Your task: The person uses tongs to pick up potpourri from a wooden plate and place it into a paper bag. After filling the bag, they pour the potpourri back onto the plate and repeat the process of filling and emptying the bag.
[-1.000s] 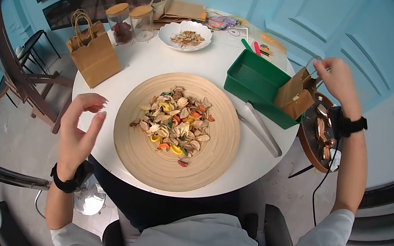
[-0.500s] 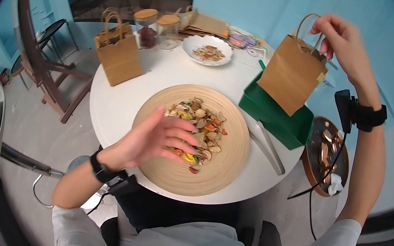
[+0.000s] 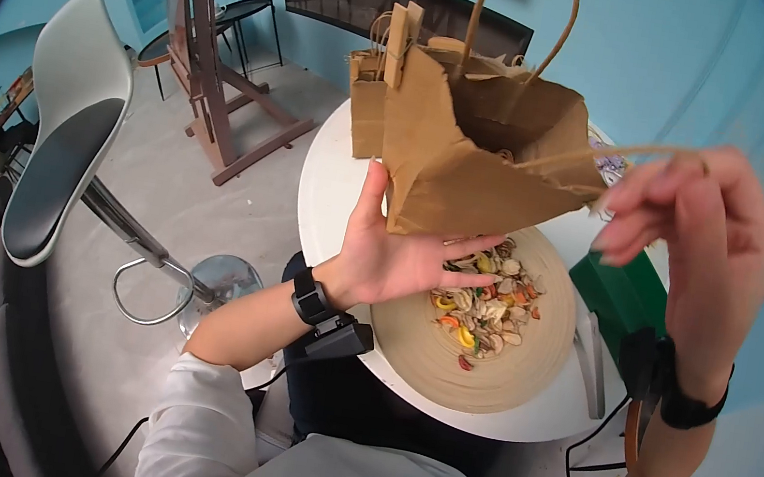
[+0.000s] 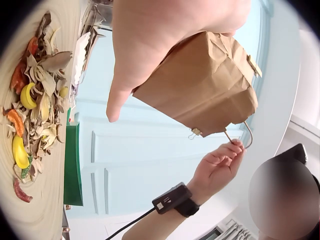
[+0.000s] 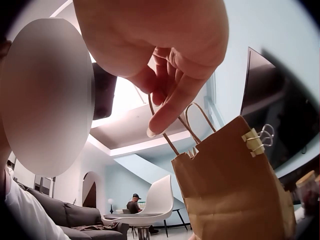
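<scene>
The right hand (image 3: 697, 219) holds one twine handle (image 3: 599, 156) of a brown paper bag (image 3: 480, 169) between thumb and fingers, at the right of the head view. Its fingers are blurred there, but the right wrist view shows them closed on the twine. The bag is at the upper middle of the frame, raised over the surface (image 3: 316, 185) and tilted, its mouth open. A second handle (image 3: 475, 17) stands up from it. Something small and brown shows inside, too dim to name.

The left hand (image 3: 393, 264) is spread wide, palm up, under the bag; in the left wrist view the bag's base seems to rest against it, though the exact contact is hard to judge. A wooden peg (image 3: 397, 45) grips the bag's left edge, and a metal-armed clip (image 5: 254, 142) grips another edge.

Below the bag, a round plate (image 3: 535, 363) holds a loose heap of dried petals (image 3: 488, 317), beige with yellow, orange, red and green pieces. Tongs (image 3: 593, 366) lie just beside it, at its right, and a green box (image 3: 623, 297) sits beyond them. A smaller paper bag (image 3: 365, 129) stands behind the raised one, at its left. A white chair (image 3: 81, 89) and an easel (image 3: 200, 37) stand at the upper left of the frame.
</scene>
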{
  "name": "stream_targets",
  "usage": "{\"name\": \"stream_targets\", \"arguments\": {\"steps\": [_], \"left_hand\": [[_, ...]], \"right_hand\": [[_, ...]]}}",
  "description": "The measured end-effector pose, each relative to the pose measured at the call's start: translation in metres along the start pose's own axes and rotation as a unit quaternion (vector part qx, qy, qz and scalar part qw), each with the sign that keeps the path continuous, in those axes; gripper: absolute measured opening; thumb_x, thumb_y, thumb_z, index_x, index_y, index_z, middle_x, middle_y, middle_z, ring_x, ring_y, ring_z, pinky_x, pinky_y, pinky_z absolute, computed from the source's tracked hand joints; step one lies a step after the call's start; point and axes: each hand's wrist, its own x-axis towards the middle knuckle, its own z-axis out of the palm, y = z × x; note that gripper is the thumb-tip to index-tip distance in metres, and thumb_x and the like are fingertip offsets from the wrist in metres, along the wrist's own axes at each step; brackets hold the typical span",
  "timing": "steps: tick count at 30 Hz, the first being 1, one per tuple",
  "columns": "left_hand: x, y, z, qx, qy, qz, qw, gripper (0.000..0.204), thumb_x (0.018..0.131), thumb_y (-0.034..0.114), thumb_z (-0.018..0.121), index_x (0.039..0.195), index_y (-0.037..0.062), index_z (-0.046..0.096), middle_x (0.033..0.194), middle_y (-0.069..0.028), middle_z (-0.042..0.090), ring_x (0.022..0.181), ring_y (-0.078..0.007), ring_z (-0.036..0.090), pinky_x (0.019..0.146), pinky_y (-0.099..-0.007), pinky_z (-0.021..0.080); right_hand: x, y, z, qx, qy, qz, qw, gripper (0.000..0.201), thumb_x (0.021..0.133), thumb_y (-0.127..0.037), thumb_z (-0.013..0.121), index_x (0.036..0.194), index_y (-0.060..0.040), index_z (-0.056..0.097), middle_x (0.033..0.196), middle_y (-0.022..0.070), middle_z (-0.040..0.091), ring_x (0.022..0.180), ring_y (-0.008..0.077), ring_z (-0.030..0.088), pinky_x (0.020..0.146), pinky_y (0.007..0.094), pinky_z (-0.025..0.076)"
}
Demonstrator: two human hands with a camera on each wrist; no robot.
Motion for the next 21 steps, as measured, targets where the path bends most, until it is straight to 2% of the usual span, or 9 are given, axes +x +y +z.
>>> {"name": "stream_targets", "arguments": {"steps": [5,7,9,10,13,14,16,18,21], "left_hand": [[-0.008,0.011,-0.011,-0.031,-0.019,0.024,0.999,0.105,0.078,0.089,0.035,0.157,0.0215,0.015,0.162,-0.011,0.012,0.149,-0.038,0.011,0.113,-0.0724,0.011],[-0.012,0.016,-0.035,0.022,0.044,0.033,0.998,0.104,0.079,0.087,0.038,0.157,0.0243,0.012,0.157,-0.0112,0.029,0.144,-0.0337,0.031,0.117,-0.056,0.025],[-0.01,0.013,-0.027,0.022,0.007,0.039,0.999,0.116,0.077,0.084,0.048,0.158,0.0121,0.006,0.155,-0.0228,0.03,0.142,-0.0378,0.033,0.117,-0.0512,0.025],[-0.01,0.01,-0.032,-0.028,-0.021,0.041,0.999,0.118,0.077,0.083,0.051,0.158,0.0095,0.006,0.154,-0.0219,0.031,0.141,-0.0364,0.034,0.116,-0.049,0.028],[-0.014,0.007,-0.044,0.015,-0.001,0.043,0.999,0.105,0.084,0.081,0.042,0.158,0.0157,0.004,0.155,-0.0114,0.033,0.139,-0.0292,0.039,0.115,-0.0454,0.033],[-0.011,0.009,-0.04,0.041,-0.035,0.057,0.997,0.108,0.083,0.077,0.05,0.158,0.014,0.004,0.158,-0.0118,0.027,0.14,-0.0284,0.039,0.117,-0.0444,0.031],[-0.013,0.011,-0.034,0.066,-0.051,0.06,0.995,0.11,0.082,0.073,0.057,0.158,0.0131,0.004,0.159,-0.0122,0.025,0.14,-0.0278,0.037,0.117,-0.0435,0.031],[-0.015,0.013,-0.034,0.061,-0.073,0.045,0.994,0.117,0.077,0.058,0.075,0.158,0.0122,0.003,0.16,-0.0132,0.021,0.143,-0.0278,0.032,0.117,-0.0434,0.031],[-0.015,0.016,-0.035,0.082,-0.094,0.046,0.991,0.118,0.077,0.051,0.079,0.158,0.0127,0.002,0.159,-0.013,0.022,0.143,-0.0269,0.032,0.115,-0.0441,0.034]], "right_hand": [[-0.031,-0.004,0.013,0.029,-0.025,-0.009,0.999,0.037,0.101,-0.032,0.053,0.084,0.0008,0.055,0.078,0.0199,0.066,0.059,0.0196,0.066,0.055,0.0279,0.055],[-0.038,-0.004,0.017,0.033,-0.035,-0.005,0.999,0.042,0.099,-0.037,0.057,0.081,0.0007,0.056,0.075,0.0199,0.066,0.058,0.0205,0.066,0.054,0.029,0.055],[-0.044,-0.004,0.022,0.035,-0.058,-0.016,0.998,0.051,0.097,-0.044,0.059,0.07,-0.0005,0.058,0.073,0.0194,0.067,0.058,0.0226,0.067,0.054,0.0311,0.055],[-0.046,-0.007,0.022,0.037,-0.069,0.0,0.997,0.056,0.097,-0.047,0.056,0.065,-0.0017,0.06,0.071,0.0189,0.068,0.06,0.0233,0.067,0.056,0.031,0.054],[-0.052,-0.01,0.021,0.018,-0.062,0.012,0.998,0.055,0.099,-0.046,0.053,0.066,-0.0019,0.061,0.074,0.0191,0.068,0.062,0.0221,0.067,0.058,0.0291,0.054],[-0.053,-0.009,0.016,0.018,-0.062,0.012,0.998,0.055,0.099,-0.046,0.053,0.066,-0.0019,0.061,0.074,0.0191,0.068,0.062,0.0221,0.067,0.058,0.0291,0.054],[-0.056,-0.005,0.005,0.088,-0.115,0.032,0.989,0.034,0.098,-0.024,0.058,0.083,0.0044,0.067,0.086,0.0211,0.071,0.075,0.0256,0.07,0.072,0.0322,0.056],[-0.06,-0.007,0.007,0.105,-0.1,0.044,0.988,0.036,0.098,-0.027,0.057,0.082,0.0041,0.068,0.087,0.0212,0.071,0.074,0.0255,0.07,0.072,0.0322,0.056],[-0.065,-0.009,0.011,0.133,-0.08,0.048,0.987,0.039,0.099,-0.03,0.057,0.081,0.0034,0.068,0.087,0.0211,0.071,0.074,0.0254,0.07,0.071,0.0324,0.056]]}}
